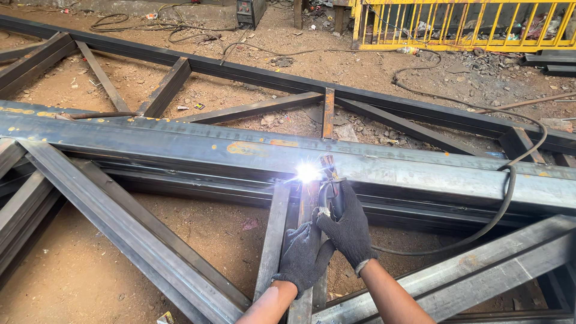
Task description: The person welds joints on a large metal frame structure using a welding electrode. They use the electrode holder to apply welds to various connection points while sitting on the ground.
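Two gloved hands: left hand point(302, 255) braced under right hand point(348, 231), which grips one electrode holder point(332, 195) just below one steel beam point(180, 147); one arc flash point(308, 173) at beam's lower edge; one cable point(510, 192) crossing it.

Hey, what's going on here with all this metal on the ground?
A person in dark gloves is welding a steel truss frame lying on the dirt. The right hand grips the electrode holder, the left hand steadying beneath it. A bright arc burns where an upright member meets the long beam. The black cable trails right.
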